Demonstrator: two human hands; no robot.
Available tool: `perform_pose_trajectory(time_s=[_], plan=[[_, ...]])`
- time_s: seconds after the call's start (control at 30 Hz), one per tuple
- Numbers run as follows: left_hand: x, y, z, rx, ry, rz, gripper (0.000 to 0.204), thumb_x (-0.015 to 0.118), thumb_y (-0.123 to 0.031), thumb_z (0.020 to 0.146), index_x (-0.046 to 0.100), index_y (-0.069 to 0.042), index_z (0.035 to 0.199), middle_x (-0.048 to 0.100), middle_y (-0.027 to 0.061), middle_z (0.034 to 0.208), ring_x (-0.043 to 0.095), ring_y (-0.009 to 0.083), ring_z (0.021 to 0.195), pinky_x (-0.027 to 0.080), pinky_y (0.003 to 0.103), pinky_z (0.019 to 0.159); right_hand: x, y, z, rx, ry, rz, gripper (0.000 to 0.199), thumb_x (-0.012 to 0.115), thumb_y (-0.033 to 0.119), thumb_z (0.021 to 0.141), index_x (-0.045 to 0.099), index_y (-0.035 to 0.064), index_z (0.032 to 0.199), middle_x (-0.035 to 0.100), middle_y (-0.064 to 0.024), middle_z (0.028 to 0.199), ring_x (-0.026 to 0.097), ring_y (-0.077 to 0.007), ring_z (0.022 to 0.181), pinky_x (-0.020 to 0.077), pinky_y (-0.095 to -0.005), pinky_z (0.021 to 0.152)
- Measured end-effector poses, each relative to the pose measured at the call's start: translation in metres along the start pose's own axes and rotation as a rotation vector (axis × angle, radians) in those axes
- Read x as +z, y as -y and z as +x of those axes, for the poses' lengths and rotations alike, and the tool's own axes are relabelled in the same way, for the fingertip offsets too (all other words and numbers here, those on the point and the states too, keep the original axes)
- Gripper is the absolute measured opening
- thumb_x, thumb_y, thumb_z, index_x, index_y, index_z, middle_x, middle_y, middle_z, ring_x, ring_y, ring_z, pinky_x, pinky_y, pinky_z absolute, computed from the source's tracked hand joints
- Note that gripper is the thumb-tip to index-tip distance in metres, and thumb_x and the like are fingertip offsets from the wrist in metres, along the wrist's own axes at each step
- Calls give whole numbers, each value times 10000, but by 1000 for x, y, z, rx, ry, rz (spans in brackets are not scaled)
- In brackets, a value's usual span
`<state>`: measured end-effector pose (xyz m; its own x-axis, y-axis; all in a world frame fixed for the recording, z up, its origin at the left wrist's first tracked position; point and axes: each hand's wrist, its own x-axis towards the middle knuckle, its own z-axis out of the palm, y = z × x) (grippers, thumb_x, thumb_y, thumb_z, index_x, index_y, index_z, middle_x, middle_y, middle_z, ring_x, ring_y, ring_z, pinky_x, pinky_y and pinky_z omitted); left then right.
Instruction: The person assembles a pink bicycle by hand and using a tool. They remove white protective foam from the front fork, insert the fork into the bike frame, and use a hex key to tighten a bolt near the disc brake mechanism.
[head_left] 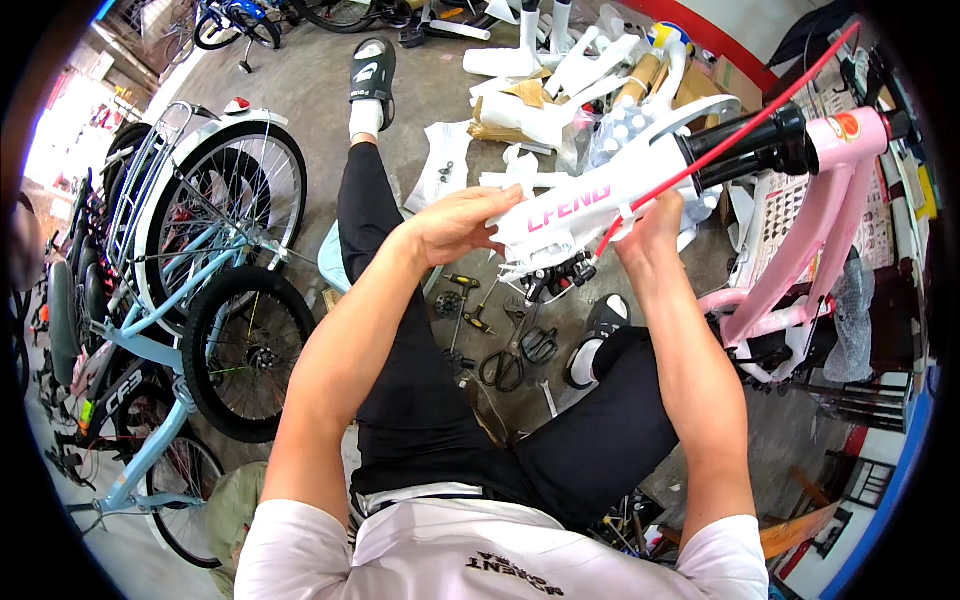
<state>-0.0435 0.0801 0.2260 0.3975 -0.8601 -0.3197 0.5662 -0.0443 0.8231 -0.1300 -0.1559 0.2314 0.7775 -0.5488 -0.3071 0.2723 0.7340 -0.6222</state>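
A white bicycle fork (585,205) with black upper tubes stretches across in front of me, joined to a pink bicycle frame (805,245) on the right. Its lower end lies against my left hand (462,228), with the thumb over the top and the other fingers curled at the tip. My right hand (655,228) is closed against the near side of the fork, its fingers partly hidden behind it. A black disc brake caliper (562,280) sits below the fork between my hands. From there a red brake cable (730,140) runs up past the fork toward the upper right.
On the floor between my legs lie scissors (503,368), yellow-handled tools (478,318), a black pedal (539,345) and a wrench (549,398). Bicycles with a loose-looking black wheel (248,353) crowd the left. White wrapped parts and cardboard (515,115) cover the floor ahead.
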Motion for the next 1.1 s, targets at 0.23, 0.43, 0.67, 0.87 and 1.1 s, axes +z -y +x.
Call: perform_pose_trajectory(time_s=[0.23,0.43,0.67,0.87,1.1], plan=[[-4,-1,30,-7,239,-142,456,582,-359,994,608,23,1243,695,98,1129,682,145,982,544,309,869,4,2,-4,-21,-37,-38,456,483,83,778,547,-17,1218,611,-161,1207,594,-310,1157,451,-469,1044],[6,-26,43,-68,305,-162,416,653,-257,937,623,67,1197,714,130,1076,714,150,909,587,292,785,13,5,-6,-27,-70,2,446,457,103,777,562,1,1198,614,-159,1187,604,-307,1135,444,-479,1043],[15,-44,53,-81,507,-168,373,679,-164,908,635,100,1168,726,134,1022,717,141,860,580,263,763,9,8,6,-81,127,67,309,504,228,944,543,46,1190,608,-112,1081,609,-248,1027,495,-436,949],[41,-59,52,-162,630,-11,452,686,-186,928,583,70,1285,712,86,1096,684,85,893,564,239,784,24,18,2,42,458,97,109,580,60,901,512,139,933,498,-32,710,525,-196,713,478,-420,844],[47,-54,54,-108,511,89,425,639,-106,938,560,81,1311,698,92,1139,677,72,917,557,230,800,23,17,5,53,403,156,162,669,74,841,546,122,935,506,-35,718,513,-193,731,448,-385,845]])
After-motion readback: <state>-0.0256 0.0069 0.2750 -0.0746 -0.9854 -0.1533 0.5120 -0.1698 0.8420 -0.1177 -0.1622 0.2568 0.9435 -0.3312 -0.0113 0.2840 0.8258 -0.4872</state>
